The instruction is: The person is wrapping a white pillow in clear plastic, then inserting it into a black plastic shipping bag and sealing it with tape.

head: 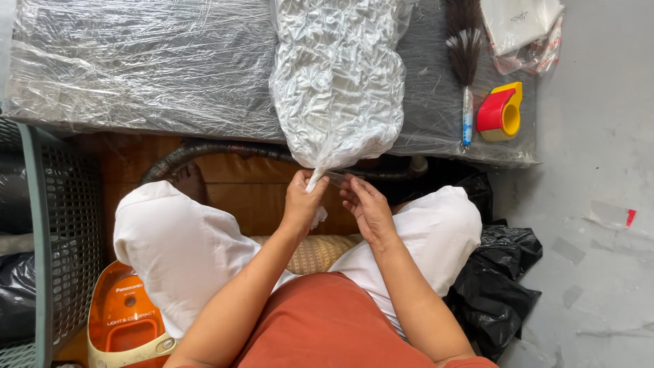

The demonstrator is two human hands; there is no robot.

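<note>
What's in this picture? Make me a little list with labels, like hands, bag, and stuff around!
left hand: pinches the twisted neck of the crinkly bag
right hand: fingers spread beside the neck, holding a clear strip
crinkly bag: white, shrunken and wrinkled, lying on the plastic-covered board
hose: dark, runs under the bag's neck
vacuum cleaner: orange, by the person's left knee
tape dispenser: red and yellow, on the board
brush: dark bristles, beside the dispenser
basket: grey mesh, far left

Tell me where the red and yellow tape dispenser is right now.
In the head view, the tape dispenser lies at upper right on the plastic-wrapped surface, just right of the feather duster and below a flat white packet.
</note>
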